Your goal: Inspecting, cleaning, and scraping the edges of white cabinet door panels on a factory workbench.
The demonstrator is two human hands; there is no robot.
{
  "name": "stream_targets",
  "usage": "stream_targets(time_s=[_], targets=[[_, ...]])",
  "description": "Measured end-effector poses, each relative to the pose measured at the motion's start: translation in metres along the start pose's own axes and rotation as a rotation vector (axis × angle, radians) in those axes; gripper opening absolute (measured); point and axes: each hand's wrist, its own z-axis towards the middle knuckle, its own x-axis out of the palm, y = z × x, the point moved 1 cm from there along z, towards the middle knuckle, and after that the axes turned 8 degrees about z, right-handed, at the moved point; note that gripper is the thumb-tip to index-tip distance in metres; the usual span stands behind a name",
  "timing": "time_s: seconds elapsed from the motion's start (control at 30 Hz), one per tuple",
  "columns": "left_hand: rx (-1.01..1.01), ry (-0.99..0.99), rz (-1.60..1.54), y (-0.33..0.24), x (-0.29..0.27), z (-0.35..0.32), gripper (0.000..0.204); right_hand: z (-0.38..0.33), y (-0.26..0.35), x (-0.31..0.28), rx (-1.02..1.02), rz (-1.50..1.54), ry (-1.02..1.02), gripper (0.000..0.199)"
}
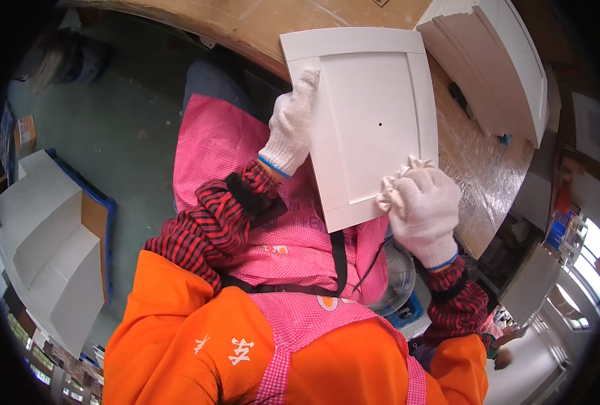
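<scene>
A flat white cabinet door panel [367,115], smooth and matte with a raised frame around a recessed centre and one small dark hole in the middle, leans from the person's lap onto the edge of a workbench [475,169] covered in shiny, crinkled film over brown board. The left hand [292,125], in a knitted white cotton glove with a blue cuff, clasps the panel's left edge, fingers curled over the frame. The right hand [424,202], gloved the same way, is closed around a bunched white cloth [400,181] pressed against the panel's lower right corner. A pink checked apron [246,155] lies beneath the panel. More white panels [495,67] are stacked on the bench beyond.
</scene>
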Motion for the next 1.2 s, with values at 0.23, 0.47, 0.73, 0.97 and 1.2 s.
stream_targets(time_s=[0.23, 0.47, 0.73, 0.97, 1.2], targets=[[-0.168, 0.062, -0.05, 0.001, -0.006, 0.012, 0.043, -0.021, 0.004, 0.026, -0.216, 0.023, -0.202, 0.027], [-0.037, -0.158, -0.099, -0.003, 0.002, -0.002, 0.079, -0.01, -0.016, -0.014, 0.334, 0.334, -0.345, 0.037], [-0.332, 0.303, -0.666, 0.005, 0.0, 0.009, 0.07, 0.049, 0.05, 0.047, -0.248, 0.238, -0.208, 0.038], [-0.244, 0.224, -0.563, -0.002, -0.01, 0.011, 0.073, -0.104, -0.042, 0.004, 0.165, 0.155, 0.072, 0.016], [-0.131, 0.788, -0.296, 0.022, -0.003, -0.044, 0.069, 0.015, 0.023, -0.034, -0.035, 0.489, -0.074, 0.026]])
